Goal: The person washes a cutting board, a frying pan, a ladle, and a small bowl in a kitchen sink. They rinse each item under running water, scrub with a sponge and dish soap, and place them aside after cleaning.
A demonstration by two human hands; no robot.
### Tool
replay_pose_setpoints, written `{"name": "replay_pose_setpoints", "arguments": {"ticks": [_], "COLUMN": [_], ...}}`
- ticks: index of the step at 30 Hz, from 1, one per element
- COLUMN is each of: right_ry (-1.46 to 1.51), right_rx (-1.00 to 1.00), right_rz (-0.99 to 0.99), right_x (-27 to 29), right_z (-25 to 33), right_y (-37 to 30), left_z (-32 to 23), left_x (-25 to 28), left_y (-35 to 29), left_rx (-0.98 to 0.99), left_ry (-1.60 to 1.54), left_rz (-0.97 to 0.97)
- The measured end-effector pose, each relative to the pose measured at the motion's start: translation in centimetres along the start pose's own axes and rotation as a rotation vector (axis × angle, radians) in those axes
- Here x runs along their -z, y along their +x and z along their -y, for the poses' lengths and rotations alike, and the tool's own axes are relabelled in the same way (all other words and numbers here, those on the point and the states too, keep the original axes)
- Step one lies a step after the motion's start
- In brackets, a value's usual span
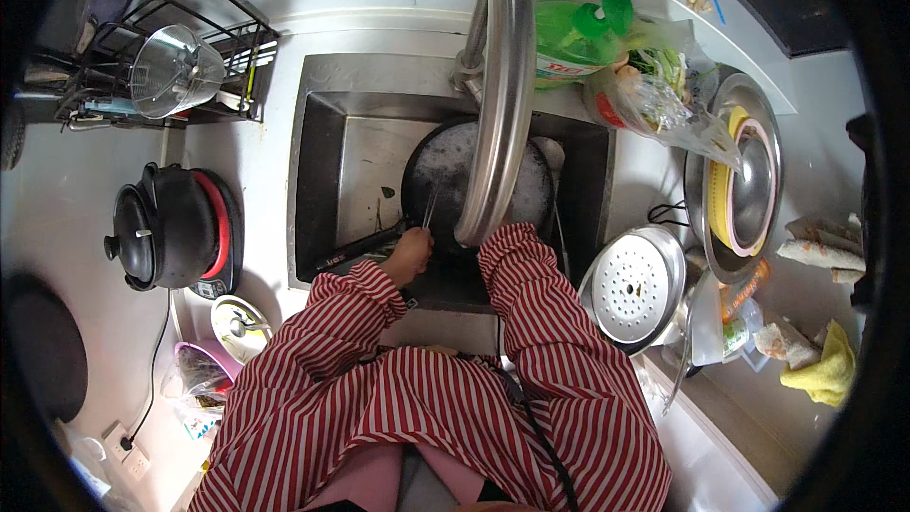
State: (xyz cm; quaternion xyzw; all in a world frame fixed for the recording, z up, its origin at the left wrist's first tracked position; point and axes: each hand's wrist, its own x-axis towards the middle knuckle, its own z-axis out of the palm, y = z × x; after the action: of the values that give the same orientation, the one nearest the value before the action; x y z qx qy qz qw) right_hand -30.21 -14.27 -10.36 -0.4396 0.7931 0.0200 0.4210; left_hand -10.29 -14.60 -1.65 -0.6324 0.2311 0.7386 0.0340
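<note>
A round dark frying pan (444,154) lies in the sink (365,137), covered inside with white suds. Its black handle (365,245) points to the lower left. My left hand (409,256) is closed at the pan's near edge, beside the handle. Thin, shiny sticks (430,207), resembling chopsticks, stick up from its fingers over the pan. The curved steel faucet (509,85) crosses above the pan. My right sleeve reaches to the faucet's end, and the hand beyond it is hidden, so what it holds cannot be seen.
Left of the sink stand a black pot (180,228) and a wire rack (237,47) with a clear plastic cup (177,73). Behind the sink are a green bottle (569,38) and a bag of vegetables (654,95). Metal basins (699,180) and a perforated steamer plate (633,289) stand right.
</note>
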Motion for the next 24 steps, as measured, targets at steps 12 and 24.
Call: {"name": "replay_pose_setpoints", "arguments": {"ticks": [12, 24], "right_ry": [0.686, 0.485], "right_rx": [0.229, 0.206], "right_rz": [0.170, -0.112], "right_x": [-6.5, -1.0], "right_z": [1.9, -1.3], "right_y": [-1.5, 4.6], "left_z": [0.7, 1.8], "left_x": [-2.7, 0.1], "left_y": [3.4, -3.0], "left_rx": [-0.211, -0.126], "left_ry": [0.030, 0.235], "left_rz": [0.107, 0.016]}}
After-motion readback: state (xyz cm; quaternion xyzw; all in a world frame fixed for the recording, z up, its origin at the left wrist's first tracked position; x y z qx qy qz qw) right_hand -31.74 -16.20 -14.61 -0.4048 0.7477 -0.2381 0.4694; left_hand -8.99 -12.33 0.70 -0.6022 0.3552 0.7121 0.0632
